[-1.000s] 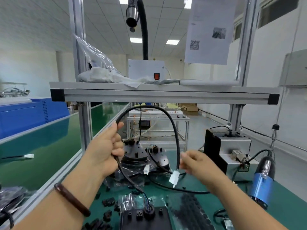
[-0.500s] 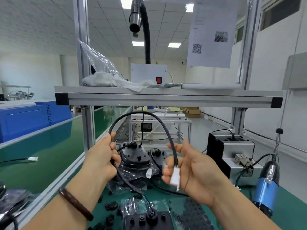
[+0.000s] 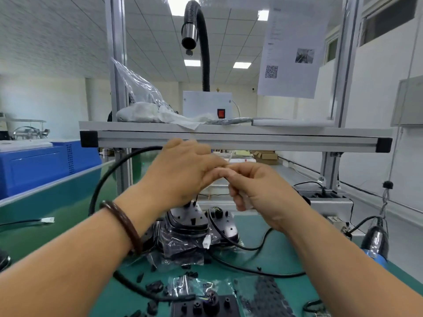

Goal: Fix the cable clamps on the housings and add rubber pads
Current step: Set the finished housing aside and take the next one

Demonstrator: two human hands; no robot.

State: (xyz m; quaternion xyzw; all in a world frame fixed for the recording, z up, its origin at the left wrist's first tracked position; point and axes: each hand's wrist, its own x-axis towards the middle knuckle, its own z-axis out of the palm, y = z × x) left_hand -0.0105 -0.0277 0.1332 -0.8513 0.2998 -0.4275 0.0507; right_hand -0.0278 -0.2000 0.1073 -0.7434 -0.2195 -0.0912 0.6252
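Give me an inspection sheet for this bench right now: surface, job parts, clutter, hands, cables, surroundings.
Surface: green mat, partly covered.
Job's things: housings at centre; loose black clamps in front; rubber pad sheet front right.
Clutter: crumpled plastic bags under the housings.
Hands: right hand curled round white connector; left hand touching it, grip blurred.
Cables: black cable loops from the mat up to the hands.
Surroundings: shelf, extraction hose, blue screwdriver on the right.

Factory assembly bench (image 3: pixel 235 138), conveyor (image 3: pixel 45 202)
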